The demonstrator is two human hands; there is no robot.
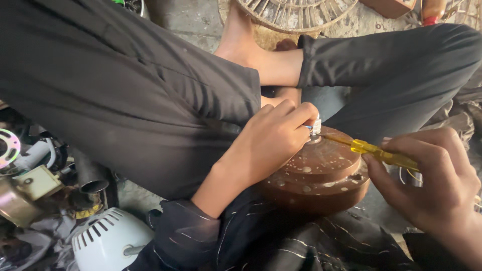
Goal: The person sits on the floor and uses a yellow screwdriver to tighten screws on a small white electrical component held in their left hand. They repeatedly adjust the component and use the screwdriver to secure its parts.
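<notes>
A round brown motor housing [321,175] with pale specks rests between my crossed legs in black trousers. My left hand [273,138] is closed at the housing's top centre, pinching a small white and blue part [316,125] by the shaft. My right hand [434,185] grips a yellow-handled screwdriver [374,149]. Its thin metal tip points left and reaches the centre of the housing, right beside the left fingertips.
A white vented fan cover [108,241] lies at lower left beside a grey pipe [90,175] and cluttered parts. A round wire fan guard [296,12] sits on the concrete floor beyond my bare feet [251,50]. Thin wires [409,175] show behind the right hand.
</notes>
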